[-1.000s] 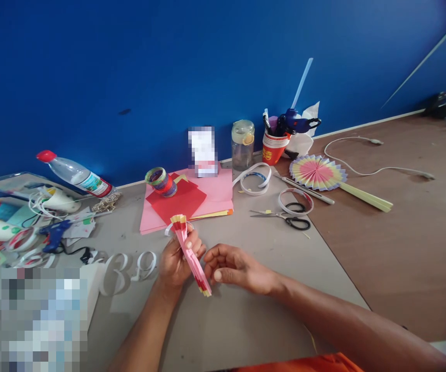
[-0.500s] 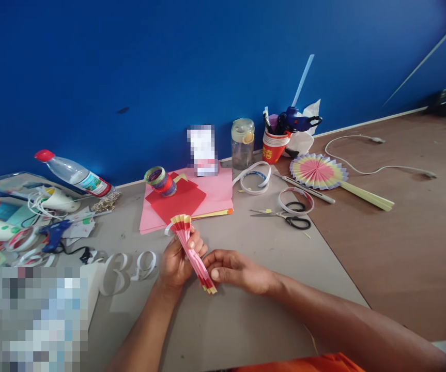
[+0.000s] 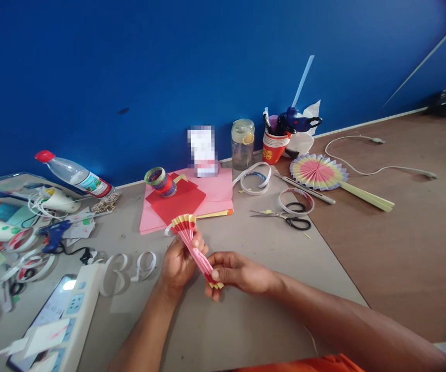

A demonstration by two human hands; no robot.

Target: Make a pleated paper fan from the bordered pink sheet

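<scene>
A pleated pink, red and yellow paper strip [image 3: 193, 244] is held tilted above the grey table [image 3: 246, 315]. My left hand [image 3: 179, 264] is wrapped round its middle, thumb on top. My right hand [image 3: 235, 272] pinches its lower end between thumb and fingers. The upper end of the folded paper fans out slightly just in front of a stack of pink and red paper sheets [image 3: 191, 201].
Scissors [image 3: 288, 219], tape rings [image 3: 295, 200], a finished round paper fan [image 3: 323, 175], a red cup of tools [image 3: 274, 144] and a jar [image 3: 242, 143] lie beyond. A bottle [image 3: 73, 174], glue gun [image 3: 54, 233], scraps and a power strip [image 3: 63, 320] sit left.
My right hand has closed in and taken the lower end of the folded paper. The strip has tilted a little further to the right.
</scene>
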